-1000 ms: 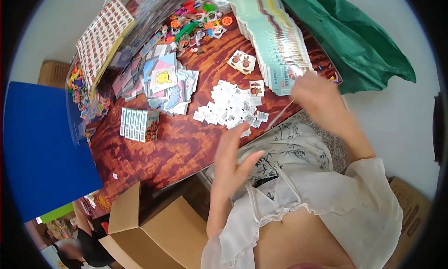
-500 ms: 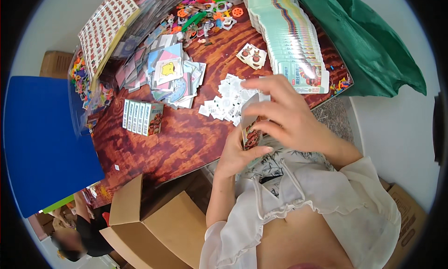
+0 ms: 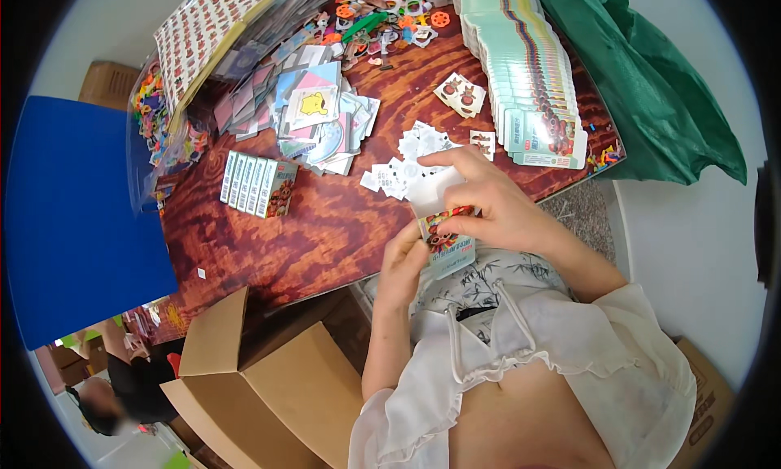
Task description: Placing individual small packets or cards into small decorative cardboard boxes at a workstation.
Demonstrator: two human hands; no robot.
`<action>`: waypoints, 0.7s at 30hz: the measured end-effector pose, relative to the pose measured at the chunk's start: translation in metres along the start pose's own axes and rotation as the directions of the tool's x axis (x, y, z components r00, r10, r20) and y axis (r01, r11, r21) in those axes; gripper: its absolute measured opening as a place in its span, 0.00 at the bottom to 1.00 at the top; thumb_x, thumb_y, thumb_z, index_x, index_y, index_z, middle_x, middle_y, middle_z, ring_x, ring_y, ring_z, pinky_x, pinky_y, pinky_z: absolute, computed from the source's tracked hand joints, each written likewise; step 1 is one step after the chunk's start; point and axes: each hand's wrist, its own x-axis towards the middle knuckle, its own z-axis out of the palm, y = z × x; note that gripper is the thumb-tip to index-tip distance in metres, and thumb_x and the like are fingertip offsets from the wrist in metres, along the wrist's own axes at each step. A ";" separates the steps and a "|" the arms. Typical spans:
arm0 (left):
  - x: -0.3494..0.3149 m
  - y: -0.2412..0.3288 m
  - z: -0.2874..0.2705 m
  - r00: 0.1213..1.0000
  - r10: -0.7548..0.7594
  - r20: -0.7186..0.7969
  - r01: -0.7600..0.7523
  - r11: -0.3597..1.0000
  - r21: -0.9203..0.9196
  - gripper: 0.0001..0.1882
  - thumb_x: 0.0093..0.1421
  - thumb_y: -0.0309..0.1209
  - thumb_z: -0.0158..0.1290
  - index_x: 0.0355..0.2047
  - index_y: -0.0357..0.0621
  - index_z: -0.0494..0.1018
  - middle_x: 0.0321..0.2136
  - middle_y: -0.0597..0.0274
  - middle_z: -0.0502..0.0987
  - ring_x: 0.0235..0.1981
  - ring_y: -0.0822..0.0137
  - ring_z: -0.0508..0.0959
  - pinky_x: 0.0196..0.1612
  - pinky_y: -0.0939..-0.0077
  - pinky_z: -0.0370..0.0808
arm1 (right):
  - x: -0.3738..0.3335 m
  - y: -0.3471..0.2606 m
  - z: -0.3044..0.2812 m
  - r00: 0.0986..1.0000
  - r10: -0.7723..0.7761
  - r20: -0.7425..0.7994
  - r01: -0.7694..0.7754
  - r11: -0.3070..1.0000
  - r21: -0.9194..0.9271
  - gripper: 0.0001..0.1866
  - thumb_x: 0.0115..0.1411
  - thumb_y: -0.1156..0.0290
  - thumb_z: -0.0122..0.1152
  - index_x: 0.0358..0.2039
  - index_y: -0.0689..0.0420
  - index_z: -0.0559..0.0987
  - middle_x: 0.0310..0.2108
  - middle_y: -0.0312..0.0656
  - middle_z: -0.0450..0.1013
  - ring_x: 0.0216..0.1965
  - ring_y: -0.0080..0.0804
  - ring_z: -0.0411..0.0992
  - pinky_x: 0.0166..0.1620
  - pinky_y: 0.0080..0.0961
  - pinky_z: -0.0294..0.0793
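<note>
My left hand (image 3: 404, 261) is closed around the side of a small printed carton (image 3: 452, 253) with a light green panel and a red picture. The carton is tilted over the table's near edge, its white flap standing up. My right hand (image 3: 492, 196) is at the carton's upper end, thumb on the printed face and index finger along the flap. What lies under the bent fingers is hidden. Just beyond my hands lies a pile of small white printed slips (image 3: 399, 172). Beside them are small picture cards (image 3: 462, 95) and a single card (image 3: 482, 142).
A row of boxes (image 3: 259, 184) stands at left, near heaped plastic-sleeved cards (image 3: 325, 119). Overlapping flat cartons (image 3: 529, 78) line the right, beside a green bag (image 3: 643, 87). Small colourful toys (image 3: 390, 21) lie at the back. An open cardboard box (image 3: 301, 388) sits below; another person (image 3: 122, 388) works lower left.
The carton has turned in my hands, so its printed front now faces up toward me. My right fingers have come down onto it. The whole view has shifted slightly.
</note>
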 end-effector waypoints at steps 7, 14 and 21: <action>-0.011 -0.001 -0.005 0.996 0.035 -0.078 -0.013 0.964 0.265 0.14 0.64 0.22 0.55 0.49 0.35 0.72 0.41 0.64 0.79 0.43 0.76 0.76 0.46 0.81 0.72 | -0.008 -0.003 0.007 0.986 0.138 -0.092 -0.114 0.967 0.229 0.14 0.51 0.75 0.69 0.38 0.58 0.77 0.61 0.46 0.63 0.61 0.39 0.63 0.56 0.34 0.67; -0.017 -0.005 0.003 0.967 0.169 -0.193 -0.129 0.970 0.206 0.17 0.60 0.16 0.56 0.50 0.33 0.70 0.44 0.58 0.78 0.45 0.71 0.78 0.48 0.78 0.74 | -0.014 0.000 0.019 0.932 0.354 0.082 -0.288 0.580 0.762 0.24 0.64 0.77 0.57 0.60 0.63 0.71 0.47 0.40 0.74 0.49 0.25 0.72 0.52 0.23 0.72; -0.021 0.000 0.027 0.949 0.239 -0.207 -0.133 0.896 0.424 0.24 0.61 0.15 0.53 0.57 0.35 0.65 0.47 0.54 0.77 0.47 0.66 0.79 0.49 0.75 0.77 | -0.028 0.022 0.015 0.970 0.241 -0.021 -0.201 0.851 0.485 0.10 0.62 0.79 0.59 0.45 0.64 0.79 0.37 0.35 0.73 0.39 0.18 0.71 0.42 0.16 0.69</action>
